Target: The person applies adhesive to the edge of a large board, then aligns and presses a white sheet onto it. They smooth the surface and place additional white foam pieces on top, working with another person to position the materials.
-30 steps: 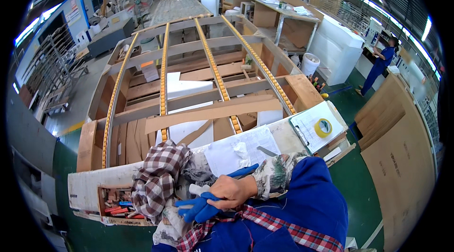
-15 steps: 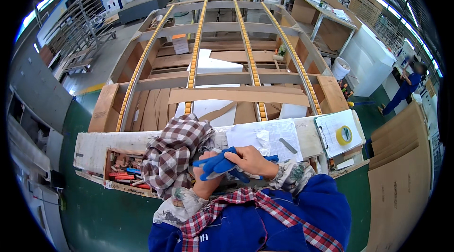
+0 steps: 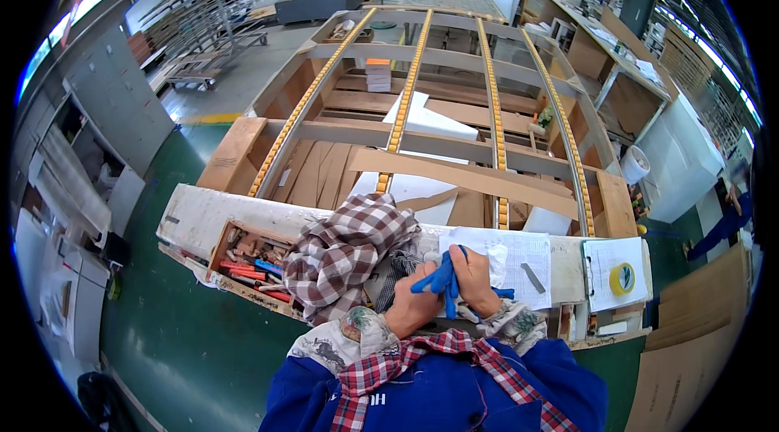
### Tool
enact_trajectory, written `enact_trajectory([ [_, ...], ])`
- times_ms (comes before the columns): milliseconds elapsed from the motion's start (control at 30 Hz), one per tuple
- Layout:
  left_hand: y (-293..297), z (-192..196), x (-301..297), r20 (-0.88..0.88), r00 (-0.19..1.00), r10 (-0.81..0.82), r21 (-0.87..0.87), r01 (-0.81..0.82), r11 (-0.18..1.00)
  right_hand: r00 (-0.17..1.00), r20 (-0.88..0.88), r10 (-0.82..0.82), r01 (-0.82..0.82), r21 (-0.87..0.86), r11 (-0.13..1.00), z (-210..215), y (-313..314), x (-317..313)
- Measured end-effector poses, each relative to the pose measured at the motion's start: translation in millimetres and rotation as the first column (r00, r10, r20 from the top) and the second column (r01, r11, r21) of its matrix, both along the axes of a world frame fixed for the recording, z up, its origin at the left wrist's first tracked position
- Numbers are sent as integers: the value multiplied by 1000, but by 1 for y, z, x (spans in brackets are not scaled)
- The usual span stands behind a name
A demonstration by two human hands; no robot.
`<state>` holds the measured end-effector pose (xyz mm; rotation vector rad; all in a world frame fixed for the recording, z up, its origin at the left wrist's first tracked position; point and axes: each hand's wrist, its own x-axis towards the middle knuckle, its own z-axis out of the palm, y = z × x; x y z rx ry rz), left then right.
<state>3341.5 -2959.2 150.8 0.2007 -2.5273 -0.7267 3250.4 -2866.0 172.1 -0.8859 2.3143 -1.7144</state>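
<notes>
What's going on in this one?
A person holds a blue glove with the left hand and right hand, both apparently bare. To their left, a checked cloth lies beside an open box of small items. To their right are papers and a clipboard with yellow tape on it.

Brown-and-white checked cloth (image 3: 337, 257) lay bunched left of centre, against the right end of a shallow wooden tray (image 3: 220, 247); red-handled tools (image 3: 253, 270) lay inside. Printed sheets (image 3: 537, 249) right of centre, grey metal strip (image 3: 533, 278) on top. Clipboard (image 3: 587, 266) at lower right held white paper, yellow tape roll (image 3: 614, 280) resting on it. Mid-frame: four roller rails (image 3: 410, 87), yellow, ran up the picture; cardboard strip (image 3: 462, 180) lay across the middle two. White bucket (image 3: 635, 166) stood at right. Person in blue (image 3: 725, 223) showed at the right edge. Grey cabinet (image 3: 118, 95) stood upper left; green floor (image 3: 187, 367) spread lower left.
</notes>
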Motion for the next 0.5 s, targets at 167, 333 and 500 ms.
enact_trajectory([
  [167, -25, 11, 9, -66, 834, -547, 368, 530, 764, 976, 59, 210, -201, -135, 970, 29, 11, 10],
  [333, -33, 30, 11, -233, 543, -807, 971, 172, -164, 918, 23, 397, -380, -239, 894, 28, 15, 15],
  [500, -37, 32, 5, 101, 819, -565, 841, 233, 488, 983, -117, 140, -157, -146, 977, 28, 9, 2],
])
